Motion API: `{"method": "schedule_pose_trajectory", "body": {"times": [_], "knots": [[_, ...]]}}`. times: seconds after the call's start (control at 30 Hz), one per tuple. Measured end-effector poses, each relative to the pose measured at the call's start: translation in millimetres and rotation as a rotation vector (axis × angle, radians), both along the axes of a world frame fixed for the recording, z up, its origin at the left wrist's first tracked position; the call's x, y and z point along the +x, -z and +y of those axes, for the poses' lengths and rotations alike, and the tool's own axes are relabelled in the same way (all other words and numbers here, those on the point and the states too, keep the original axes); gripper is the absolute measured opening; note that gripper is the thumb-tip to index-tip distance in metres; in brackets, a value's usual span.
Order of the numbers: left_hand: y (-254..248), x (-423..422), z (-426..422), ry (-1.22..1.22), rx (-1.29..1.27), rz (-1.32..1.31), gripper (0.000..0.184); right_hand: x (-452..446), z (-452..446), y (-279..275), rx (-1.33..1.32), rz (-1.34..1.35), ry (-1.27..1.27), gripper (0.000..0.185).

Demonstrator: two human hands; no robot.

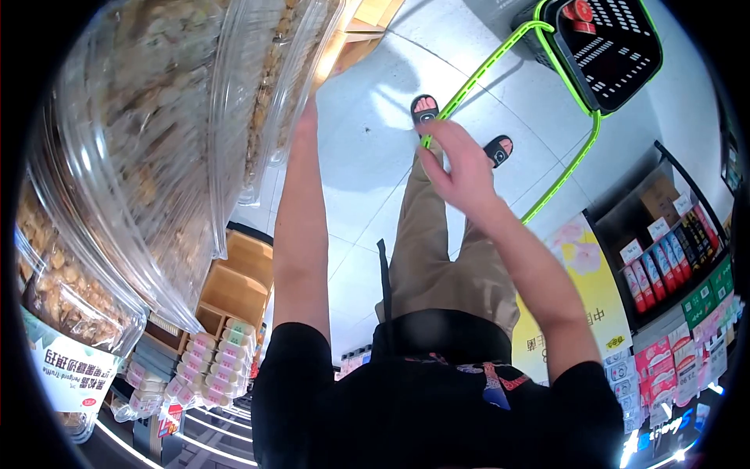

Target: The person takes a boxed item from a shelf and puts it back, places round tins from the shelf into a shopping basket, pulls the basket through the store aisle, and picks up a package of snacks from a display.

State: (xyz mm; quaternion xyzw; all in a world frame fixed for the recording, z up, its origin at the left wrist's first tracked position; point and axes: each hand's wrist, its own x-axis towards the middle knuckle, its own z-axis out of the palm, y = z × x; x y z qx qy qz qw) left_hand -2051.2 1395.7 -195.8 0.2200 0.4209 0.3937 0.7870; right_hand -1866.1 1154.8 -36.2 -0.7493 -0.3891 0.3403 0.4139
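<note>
My right hand (461,168) is closed at the end of a bright green handle (488,66), which belongs to a black shopping basket (547,47). The far side of that handle passes under my right forearm. Inside the basket lie red round packs (578,14). On the other side, my left forearm (301,219) reaches up beside clear plastic boxes (234,117) filled with light brown pieces. Those boxes hide my left hand from the wrist on, so its fingers do not show.
A labelled box of nut-like food (74,313) stands at the left, near a wooden shelf (238,270) and rows of small packs (211,367). At the right are a yellow poster (578,313) and a rack of boxed goods (664,266). My sandalled feet (500,152) stand on grey tiles.
</note>
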Motion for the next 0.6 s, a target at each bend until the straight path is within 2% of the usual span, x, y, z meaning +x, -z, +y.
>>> {"method": "schedule_pose_trajectory", "body": {"times": [0.07, 0.13, 0.2, 0.37, 0.43, 0.47, 0.53, 0.57, 0.6], "knots": [[-4, 1, 0, 0.018, 0.007, 0.007, 0.076, -4, 42, 29, -0.096, 0.292, 0.019, 0.036], [-6, 2, 0, 0.042, 0.014, 0.015, 0.075, -1, 82, 60, -0.228, 0.378, -0.002, 0.047], [-6, 2, -2, 0.078, 0.026, 0.030, 0.075, -2, 115, 87, -0.314, 0.413, -0.007, 0.059], [-10, 0, -8, 0.150, 0.039, 0.077, 0.073, -12, 152, 106, -0.337, 0.471, 0.005, 0.066], [-13, -2, -12, 0.671, 0.785, 1.177, 0.067, -15, 152, 103, -0.324, 0.505, 0.010, 0.068], [-14, -1, -16, 0.674, 0.781, 1.178, 0.067, -17, 150, 100, -0.298, 0.516, 0.025, 0.070], [-16, 0, -28, 0.591, 0.633, 1.197, 0.055, -22, 148, 102, -0.274, 0.532, 0.039, 0.071], [-17, 0, -33, 0.595, 0.630, 1.202, 0.055, -25, 147, 103, -0.261, 0.526, 0.041, 0.073], [-19, 3, -38, 0.497, 0.718, 1.183, 0.051, -27, 146, 104, -0.248, 0.518, 0.045, 0.075]]}}
